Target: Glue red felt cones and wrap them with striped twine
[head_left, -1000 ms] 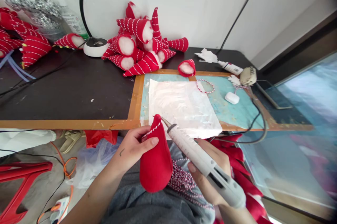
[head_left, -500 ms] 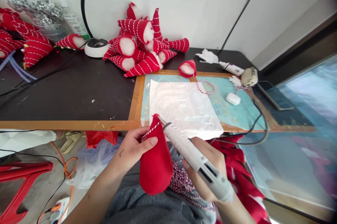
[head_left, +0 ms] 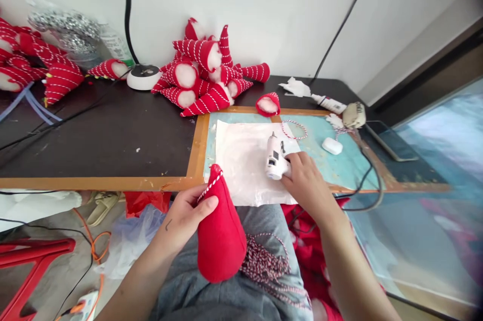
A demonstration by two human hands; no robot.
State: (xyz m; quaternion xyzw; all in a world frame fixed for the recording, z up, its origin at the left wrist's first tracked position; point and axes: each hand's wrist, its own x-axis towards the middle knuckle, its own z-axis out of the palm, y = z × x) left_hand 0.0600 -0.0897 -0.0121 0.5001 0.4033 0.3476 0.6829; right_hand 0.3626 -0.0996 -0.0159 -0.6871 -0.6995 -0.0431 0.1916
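My left hand (head_left: 190, 215) grips a red felt cone (head_left: 222, 240) near its tip, with the pointed end up. A red-and-white twisted cord (head_left: 209, 186) runs along the cone's upper left side, by my thumb. Over the white sheet (head_left: 241, 160) on the table, my right hand (head_left: 305, 175) is closed round the handle of a white glue gun (head_left: 276, 157). Its nozzle points away from me. A tangled bundle of the same cord (head_left: 264, 263) lies on my lap, to the right of the cone.
Red cord-wrapped cones (head_left: 204, 74) with white stuffing are piled at the back. One short stuffed piece (head_left: 268, 104) lies behind the sheet. A lamp base (head_left: 143, 77), a cord loop (head_left: 294, 130), a white case (head_left: 332, 146), a glue bottle (head_left: 329, 103) and a phone (head_left: 391, 140) surround the work area.
The glue gun has moved from the cone's tip up and away onto the white sheet, its nozzle turned to face away. My left hand still holds the cone in nearly the same place.
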